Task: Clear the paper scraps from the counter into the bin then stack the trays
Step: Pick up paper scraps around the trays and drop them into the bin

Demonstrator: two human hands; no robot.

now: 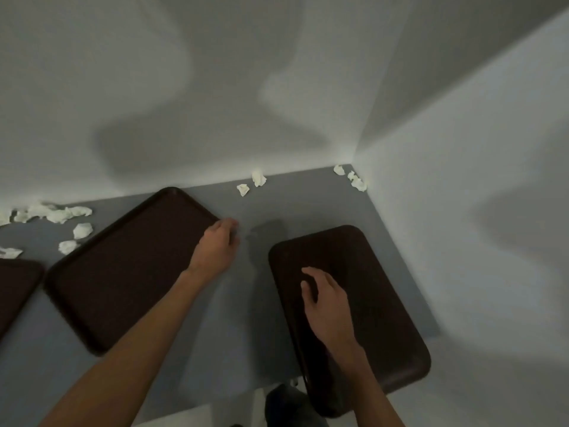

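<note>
Canteen-style corner: grey counter (246, 303), brown serving trays (129, 266), bare white walls (215, 87).

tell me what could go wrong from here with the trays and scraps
1. The right tray seems to jut past the counter's front edge, so weight from the right hand near that end could tip it off.
2. Paper scraps lie along the wall. Sliding the middle tray, where the left hand sits, might scatter them or trap them underneath.
</note>
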